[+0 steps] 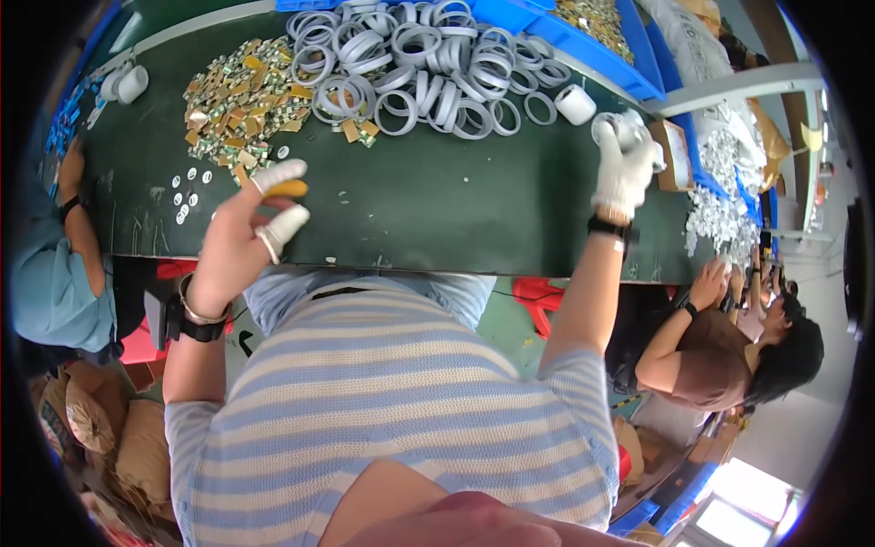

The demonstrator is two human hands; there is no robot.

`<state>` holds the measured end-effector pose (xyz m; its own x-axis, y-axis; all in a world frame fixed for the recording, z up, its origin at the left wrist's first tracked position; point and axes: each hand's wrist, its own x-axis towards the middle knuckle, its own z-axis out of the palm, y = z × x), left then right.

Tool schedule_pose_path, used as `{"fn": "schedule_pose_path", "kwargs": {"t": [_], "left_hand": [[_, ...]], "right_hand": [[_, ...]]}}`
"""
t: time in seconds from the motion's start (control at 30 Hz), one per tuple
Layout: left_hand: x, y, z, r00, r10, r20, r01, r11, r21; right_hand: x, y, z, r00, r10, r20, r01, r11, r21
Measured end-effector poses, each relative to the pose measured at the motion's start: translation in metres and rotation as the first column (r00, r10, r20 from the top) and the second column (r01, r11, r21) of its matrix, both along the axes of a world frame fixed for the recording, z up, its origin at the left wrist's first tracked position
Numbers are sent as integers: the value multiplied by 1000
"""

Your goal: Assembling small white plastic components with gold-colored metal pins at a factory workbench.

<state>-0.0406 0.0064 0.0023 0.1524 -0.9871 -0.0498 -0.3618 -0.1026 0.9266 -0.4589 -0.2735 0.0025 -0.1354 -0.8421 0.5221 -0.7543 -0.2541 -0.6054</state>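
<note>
Green bench [419, 210] is spread across the upper half of the frame and loaded with loose stock. At its upper centre the ring heap [419, 55] is piled several deep; a slide could be caused, it is judged, by a low ring being pulled. Left of it, the chip heap [228, 96] is partly overlapped by rings, so mixing could be caused by one careless sweep.

Left hand [260, 214], left of centre: thumb and forefinger held well apart, nothing seen between them. Right hand [624, 169], upper right, gloved, is placed on pale pieces [631, 118]; whether these are gripped or only touched cannot be told, fingers being in the way. Drops could be caused by a loose hold on them. Discs [192, 173], left of the left hand, could be scattered by its wrist.

Around: co-worker [711, 356] seated lower right, blue bin [629, 55] set at upper right. Clear parts [720, 219] are heaped at the right. Reach past the right hand is hemmed by the box [673, 155] and roll [575, 105].
</note>
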Motion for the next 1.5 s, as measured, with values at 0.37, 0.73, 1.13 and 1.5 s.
{"fn": "schedule_pose_path", "kwargs": {"t": [0.37, 0.73, 1.13, 1.5], "left_hand": [[-54, -38, 2, 851, -476, 224, 493, 870, -25], [-40, -17, -16, 989, -94, 116, 116, 974, -197], [-22, -24, -15, 823, -23, -568, 25, 1000, -3], [-28, -20, -5, 633, 139, -761, -21, 986, 163]], "right_hand": [[153, 164, 24, 578, 800, 159, -716, 404, 569], [107, 82, -22, 670, 461, -582, -530, 846, 60], [90, 121, -5, 549, 660, -513, -649, 723, 236], [107, 167, -8, 697, 652, -298, -591, 758, 276]]}}
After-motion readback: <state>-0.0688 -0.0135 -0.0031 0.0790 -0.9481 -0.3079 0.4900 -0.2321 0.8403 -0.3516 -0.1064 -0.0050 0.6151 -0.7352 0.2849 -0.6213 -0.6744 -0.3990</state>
